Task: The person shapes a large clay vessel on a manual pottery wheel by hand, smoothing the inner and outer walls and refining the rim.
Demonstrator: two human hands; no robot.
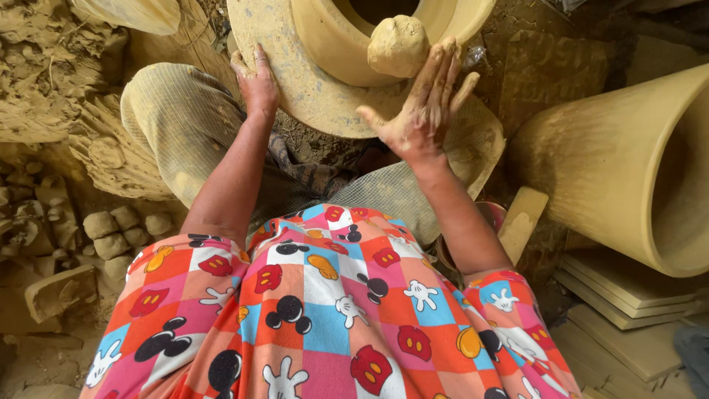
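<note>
Clay-smeared hands at a potter's round board.

The left hand (pixel 256 83) lies flat, fingers spread, on the board (pixel 310 96), holding nothing. The right hand (pixel 427 103) is open wide, fingertips touching a clay lump (pixel 398 46) pressed against the wall of the unfired pot (pixel 347 44) on that board. A large clay vessel (pixel 628 162) lies right of the board.

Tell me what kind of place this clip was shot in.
Most likely a small pottery workshop with an earthen floor. A wet clay pot sits on a round wheel with a clay lump at its rim, a large unfired vessel lies alongside, and clay balls are piled nearby.
</note>
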